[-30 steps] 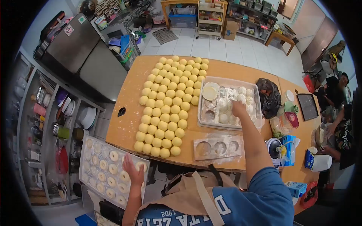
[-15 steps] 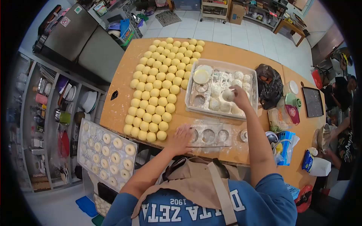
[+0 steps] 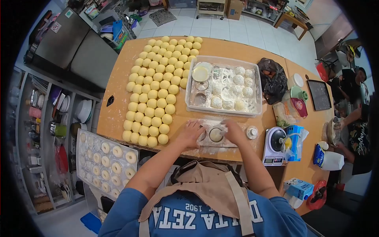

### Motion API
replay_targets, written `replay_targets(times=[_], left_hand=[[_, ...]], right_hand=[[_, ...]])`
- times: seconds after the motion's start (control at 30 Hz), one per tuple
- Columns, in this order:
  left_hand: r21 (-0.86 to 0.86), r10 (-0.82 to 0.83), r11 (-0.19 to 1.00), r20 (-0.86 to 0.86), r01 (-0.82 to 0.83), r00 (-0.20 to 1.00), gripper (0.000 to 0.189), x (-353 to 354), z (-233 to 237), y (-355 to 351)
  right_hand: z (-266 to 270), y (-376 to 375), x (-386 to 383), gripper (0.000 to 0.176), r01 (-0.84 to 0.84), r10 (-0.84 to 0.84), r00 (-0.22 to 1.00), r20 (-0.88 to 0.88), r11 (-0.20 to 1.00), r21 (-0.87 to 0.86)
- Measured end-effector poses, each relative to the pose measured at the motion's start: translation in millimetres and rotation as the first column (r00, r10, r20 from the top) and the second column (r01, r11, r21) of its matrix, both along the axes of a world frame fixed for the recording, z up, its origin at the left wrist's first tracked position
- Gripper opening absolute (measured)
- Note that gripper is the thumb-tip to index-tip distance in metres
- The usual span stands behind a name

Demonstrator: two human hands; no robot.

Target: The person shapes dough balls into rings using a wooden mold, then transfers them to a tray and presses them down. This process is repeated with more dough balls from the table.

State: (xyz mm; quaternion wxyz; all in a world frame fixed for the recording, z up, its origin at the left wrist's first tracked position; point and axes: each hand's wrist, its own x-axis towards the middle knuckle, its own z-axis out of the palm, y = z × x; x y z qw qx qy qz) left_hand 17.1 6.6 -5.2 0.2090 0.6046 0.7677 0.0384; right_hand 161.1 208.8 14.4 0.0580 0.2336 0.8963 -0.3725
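The person's left hand (image 3: 190, 133) is lying flat and open, fingers spread, on the left end of a pale, flour-dusted rectangular mould (image 3: 215, 144). The right hand (image 3: 234, 132) is bending over the mould's right part. Its fingertips are touching a round lump of pale dough (image 3: 216, 134), which is sitting in the middle cavity. Whether this hand is gripping or only pressing, I cannot tell.

The mould is lying at the near edge of the light brown wooden table (image 3: 118, 114), at six o'clock on the tabletop. At the mould's twelve o'clock, a clear rectangular plastic tray (image 3: 258, 106) is holding floured white dough balls (image 3: 239, 81). At ten o'clock, yellow dough balls (image 3: 154, 94) are sitting in close rows, just beside the left hand at their near end.

At three o'clock, a small round white piece (image 3: 251, 132) is lying just beside the right hand. Past it are standing a white digital kitchen scale (image 3: 273, 147) and a blue carton (image 3: 294, 138). At one o'clock, a crumpled black plastic bag (image 3: 272, 75) is resting near the tray. At eight o'clock, off the table, a grey flat tray (image 3: 79, 158) is carrying pressed round cakes (image 3: 106, 147). Another person in dark clothing (image 3: 359, 142) is showing at the far right.
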Motion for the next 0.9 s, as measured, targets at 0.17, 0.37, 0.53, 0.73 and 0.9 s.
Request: replay_targets(times=[0.17,0.37,0.53,0.73,0.9], left_hand=[[-0.016,0.004,1.000,-0.005,-0.004,1.000,0.106,-1,-1,-1],[-0.070,0.031,0.997,0.007,-0.030,1.000,0.105,0,4,2],[-0.092,0.066,0.994,0.054,-0.061,0.996,0.099,0,13,3],[-0.093,0.113,0.990,0.060,-0.108,0.992,0.094,2,12,4],[-0.044,0.120,0.992,0.048,-0.118,0.992,0.093,2,-1,1]], right_hand=[[49,44,59,0.030,0.091,-0.128,0.990,0.060,0.902,0.422],[6,54,90,0.032,0.191,-0.263,0.958,0.116,0.885,0.424],[45,8,44,0.030,0.077,-0.066,0.997,-0.050,0.960,0.269],[37,-47,-6,0.027,-0.153,0.139,0.988,0.066,0.943,0.295],[21,-56,-11,0.024,-0.222,0.187,0.974,0.128,0.900,0.374]])
